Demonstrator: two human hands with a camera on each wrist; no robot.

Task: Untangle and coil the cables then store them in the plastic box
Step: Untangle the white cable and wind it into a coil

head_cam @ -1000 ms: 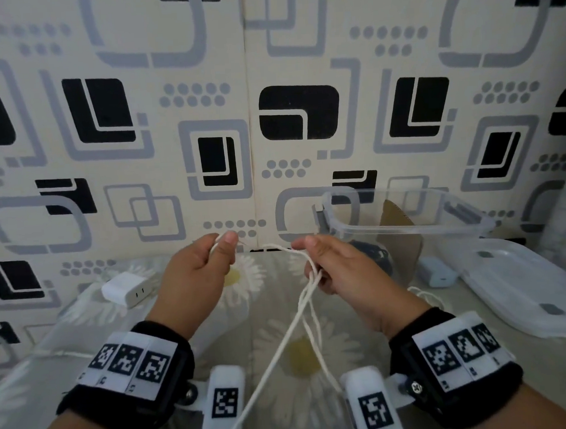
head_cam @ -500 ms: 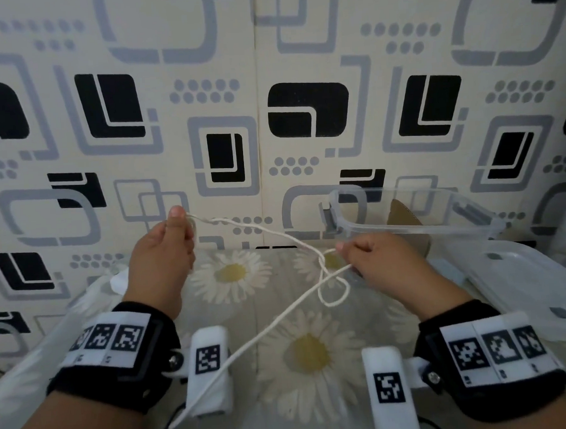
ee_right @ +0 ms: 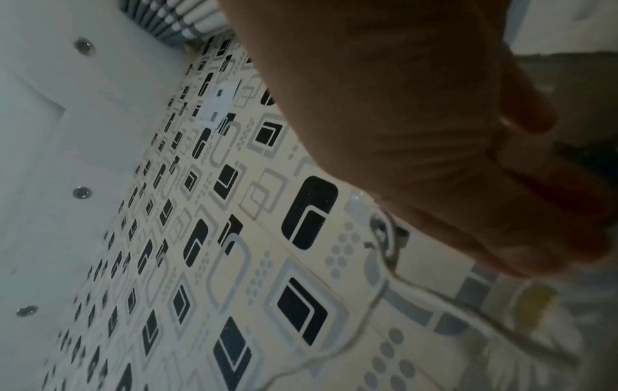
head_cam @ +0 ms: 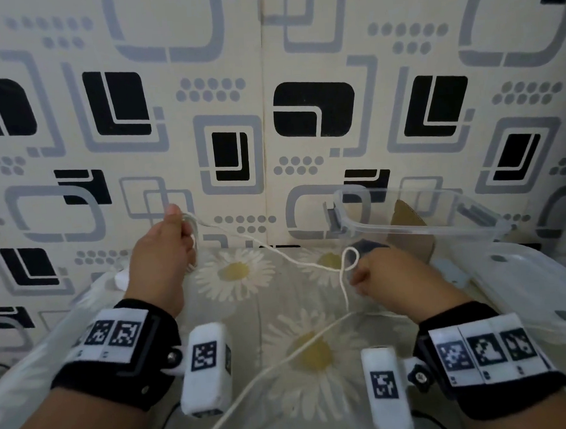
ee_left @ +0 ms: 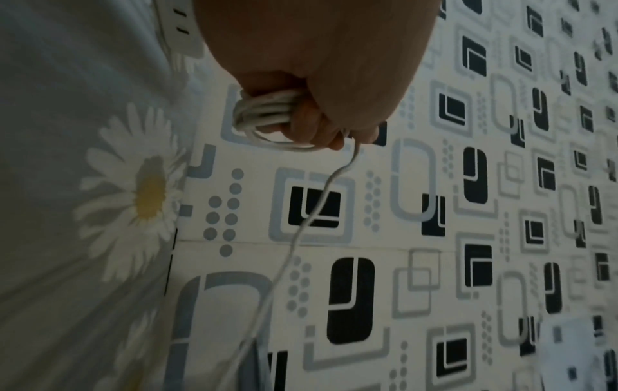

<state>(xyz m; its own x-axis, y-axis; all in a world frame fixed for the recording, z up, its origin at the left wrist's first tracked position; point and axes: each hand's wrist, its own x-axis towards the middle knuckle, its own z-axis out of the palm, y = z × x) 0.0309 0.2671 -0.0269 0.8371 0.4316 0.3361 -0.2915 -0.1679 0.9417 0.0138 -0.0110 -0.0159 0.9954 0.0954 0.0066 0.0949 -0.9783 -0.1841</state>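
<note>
White cable (head_cam: 267,248), daisy-print tablecloth (head_cam: 235,272), possibly translucent.

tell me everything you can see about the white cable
The white cable is thin, round and looks plastic-coated. One end is wound into a small bundle of several loops gripped in the left hand. From there it sags across to the right hand, which pinches it where it forms a small open loop. The rest trails down over the daisy-print tablecloth towards the camera, out of view.

Right hand (ee_right: 418,132) fills 12 to 3 o'clock, fingers curled, blurred. White cable (ee_right: 381,288) runs from under it toward 5 o'clock. Plastic lid (ee_right: 67,158) at 9 o'clock.
</note>
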